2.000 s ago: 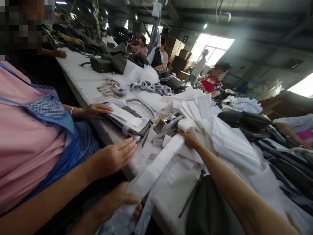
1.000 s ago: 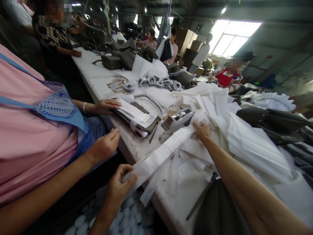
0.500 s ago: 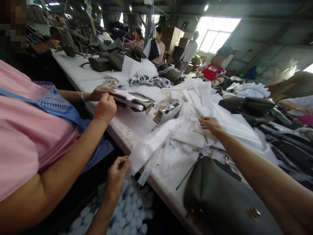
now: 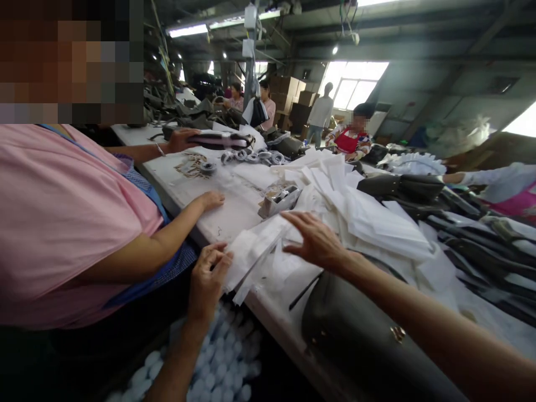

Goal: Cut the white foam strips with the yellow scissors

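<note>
Long white worktable, strewn from end to end. Across its middle and right, a heaped pile of white folded strips, spilling toward the near edge. Along the far right, dark bags lying in a row. At the near edge, a dark grey handbag under the right forearm. Beside the table on the left, a co-worker in a pink top, one hand flat on the tabletop, the other lifting a dark bag part farther back. Below the table edge, a mass of white foam pieces.

Long white strip lying over the near table edge, one end overhanging. Left hand at that overhanging end, thumb and fingertips pinched on the strip. Right hand just above the strip's farther part, fingers spread and open, palm down, holding nothing. Small metal tape dispenser just beyond the strip.
</note>
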`<control>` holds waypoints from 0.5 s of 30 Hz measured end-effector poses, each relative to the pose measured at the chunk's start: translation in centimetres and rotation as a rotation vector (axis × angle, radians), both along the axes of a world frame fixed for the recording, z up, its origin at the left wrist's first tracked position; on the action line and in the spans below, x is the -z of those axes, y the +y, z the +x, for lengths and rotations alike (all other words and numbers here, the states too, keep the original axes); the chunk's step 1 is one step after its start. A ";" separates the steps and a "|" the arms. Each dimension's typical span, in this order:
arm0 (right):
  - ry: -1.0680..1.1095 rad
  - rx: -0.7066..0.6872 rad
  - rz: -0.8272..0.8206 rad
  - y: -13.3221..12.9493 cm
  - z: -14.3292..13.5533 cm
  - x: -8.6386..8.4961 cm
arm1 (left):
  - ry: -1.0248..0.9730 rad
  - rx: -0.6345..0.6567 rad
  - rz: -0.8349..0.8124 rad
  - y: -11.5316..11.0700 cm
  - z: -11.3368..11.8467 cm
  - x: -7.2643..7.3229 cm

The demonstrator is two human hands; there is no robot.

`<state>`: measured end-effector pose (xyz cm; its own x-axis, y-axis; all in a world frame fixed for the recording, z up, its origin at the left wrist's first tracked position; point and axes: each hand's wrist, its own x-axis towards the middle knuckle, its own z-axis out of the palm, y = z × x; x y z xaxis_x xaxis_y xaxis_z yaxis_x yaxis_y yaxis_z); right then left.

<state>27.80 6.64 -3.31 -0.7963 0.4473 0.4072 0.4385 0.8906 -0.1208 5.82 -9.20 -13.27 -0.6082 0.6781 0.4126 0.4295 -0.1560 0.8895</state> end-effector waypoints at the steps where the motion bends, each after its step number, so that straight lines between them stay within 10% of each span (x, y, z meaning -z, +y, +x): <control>1: -0.066 -0.052 0.027 -1.4 -2.0 0.2 | -0.029 0.045 0.034 0.3 0.6 -0.9; 5: -0.154 -0.051 -0.041 -3.7 -7.9 0.0 | -0.097 0.168 0.185 1.0 1.9 -3.4; 11: 0.051 -0.217 -1.139 -3.2 -11.7 -3.1 | -0.447 0.409 0.372 1.7 0.7 -3.0; 15: 0.251 -0.354 -1.363 -0.9 -13.8 -4.6 | -0.532 0.516 0.193 1.3 -0.2 -1.9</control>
<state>13.96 5.73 1.31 -0.9191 0.3931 -0.0267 0.0604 0.0737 -0.9954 5.58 -7.95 -11.40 -0.3838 0.8757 0.2929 -0.2181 -0.3942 0.8928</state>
